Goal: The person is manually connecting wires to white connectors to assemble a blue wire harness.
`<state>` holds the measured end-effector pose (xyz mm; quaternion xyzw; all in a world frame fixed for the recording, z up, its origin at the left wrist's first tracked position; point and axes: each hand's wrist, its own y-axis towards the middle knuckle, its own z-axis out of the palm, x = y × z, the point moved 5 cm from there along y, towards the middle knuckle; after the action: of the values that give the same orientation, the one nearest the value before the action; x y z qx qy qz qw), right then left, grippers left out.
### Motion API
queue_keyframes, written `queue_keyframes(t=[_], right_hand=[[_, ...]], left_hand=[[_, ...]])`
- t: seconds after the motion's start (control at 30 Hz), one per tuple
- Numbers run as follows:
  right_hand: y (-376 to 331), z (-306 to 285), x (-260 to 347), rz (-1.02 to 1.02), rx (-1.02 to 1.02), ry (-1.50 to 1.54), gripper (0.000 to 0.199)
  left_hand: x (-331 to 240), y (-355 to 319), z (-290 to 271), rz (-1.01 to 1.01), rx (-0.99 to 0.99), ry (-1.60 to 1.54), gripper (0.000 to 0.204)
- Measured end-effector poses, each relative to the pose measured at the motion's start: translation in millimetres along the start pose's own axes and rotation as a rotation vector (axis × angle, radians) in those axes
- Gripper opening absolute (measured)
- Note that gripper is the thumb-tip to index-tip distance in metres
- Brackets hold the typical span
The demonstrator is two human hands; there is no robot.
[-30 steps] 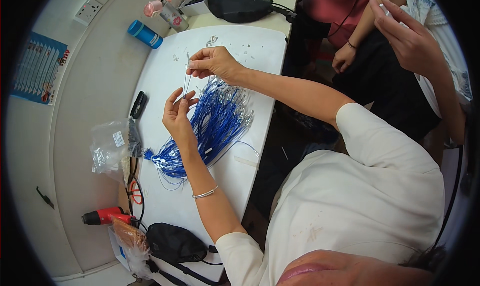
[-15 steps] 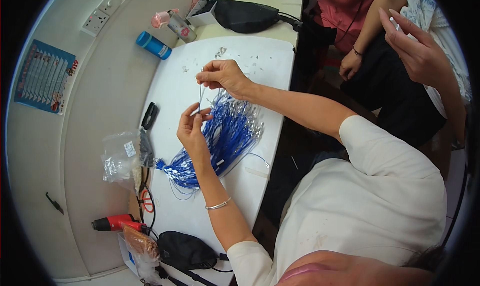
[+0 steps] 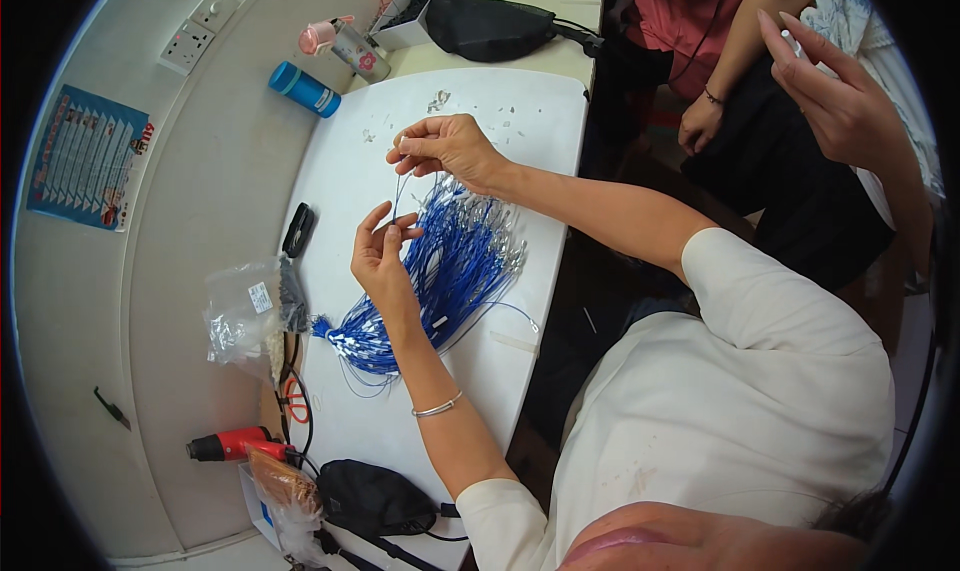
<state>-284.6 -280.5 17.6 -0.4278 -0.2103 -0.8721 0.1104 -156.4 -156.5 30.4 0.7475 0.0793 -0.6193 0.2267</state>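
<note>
Blue cords [image 3: 455,261] lay across the white table [image 3: 475,396] in one thick bundle, their silvery ends fanned out, and above them, in the head view, the person's bare hands were raised close together. The right hand [image 3: 450,151] had thumb and fingertips pinched together on the upper end of some thin strands [image 3: 397,196]; lower down, the left hand [image 3: 383,254] had its thumb pressed against a finger on their other end. The strands ran nearly straight between the two.

From where I stood, the likeliest mishap was a slip: only fingertips bore on something so fine, and it could have dropped among the cords just below and been lost there. The left forearm [image 3: 420,361] passed over the bundle, so lowering it might have dragged cords out of line. A loose cord end [image 3: 535,327] near the table's edge could have been caught by an elbow.

What sat at the right fingertips was too small to make out. The left forearm hid part of the bundle. Another person's raised hand [image 3: 835,101] held a small white piece [image 3: 790,43], its nature unclear, and the arm behind it ran off into the dark rim.
</note>
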Motion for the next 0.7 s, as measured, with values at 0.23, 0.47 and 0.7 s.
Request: queue_keyframes(t=[0.23, 0.47, 0.7], right_hand=[[-0.5, -0.6, -2.0, 0.001, 0.012, 0.039, 0.017], [-3.2, -1.5, -2.0, 0.01, 0.018, 0.037, 0.018], [-3.4, 6.0, 6.1, 0.016, 0.151, 0.024, 0.024]], left_hand=[[5.0, -0.2, -0.2, 0.003, 0.016, -0.016, 0.027], [7.8, -3.0, 1.3, -0.026, 0.016, 0.002, 0.027], [-17.0, 6.2, 6.9, 0.339, -0.149, 0.5, 0.026]])
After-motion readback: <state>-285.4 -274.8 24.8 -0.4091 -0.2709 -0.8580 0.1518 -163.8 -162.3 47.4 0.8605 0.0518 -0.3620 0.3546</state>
